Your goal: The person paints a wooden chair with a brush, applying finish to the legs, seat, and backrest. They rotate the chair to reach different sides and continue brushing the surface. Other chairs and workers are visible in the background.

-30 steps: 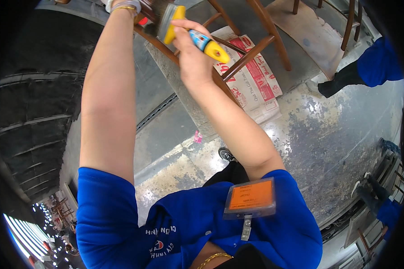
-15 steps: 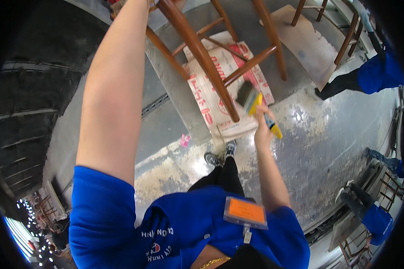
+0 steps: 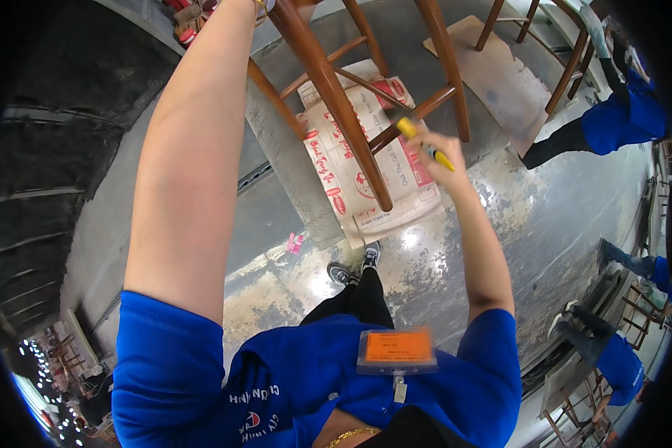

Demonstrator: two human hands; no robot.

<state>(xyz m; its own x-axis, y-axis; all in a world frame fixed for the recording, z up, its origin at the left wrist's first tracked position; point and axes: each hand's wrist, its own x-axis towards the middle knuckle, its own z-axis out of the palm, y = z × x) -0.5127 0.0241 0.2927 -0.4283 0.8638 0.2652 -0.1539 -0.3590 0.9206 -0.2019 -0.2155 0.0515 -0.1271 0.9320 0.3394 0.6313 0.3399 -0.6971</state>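
Observation:
My right hand (image 3: pixel 442 155) is closed around the handle of a wide paintbrush (image 3: pixel 408 128) with yellow parts. The brush's dark bristles are at a lower rung (image 3: pixel 434 101) of a brown wooden chair (image 3: pixel 334 97); I cannot tell whether they touch it. The chair's legs slant down toward me above printed white-and-red cardboard (image 3: pixel 373 187). My left forearm (image 3: pixel 190 142) reaches up along the chair's left side. A bracelet shows at that wrist, while the left hand's fingers are cut off or hidden at the top edge, beside the chair.
Brown cardboard (image 3: pixel 500 82) lies under another wooden chair (image 3: pixel 575 60) at the upper right. Co-workers in blue shirts (image 3: pixel 621 119) are along the right side. A pink scrap (image 3: pixel 296 243) lies on the worn grey floor (image 3: pixel 425 299) near my shoes (image 3: pixel 343 273).
My right hand has moved the brush up and slightly left, from beside the near chair leg to the rung. My left arm and the chair have shifted only slightly in view.

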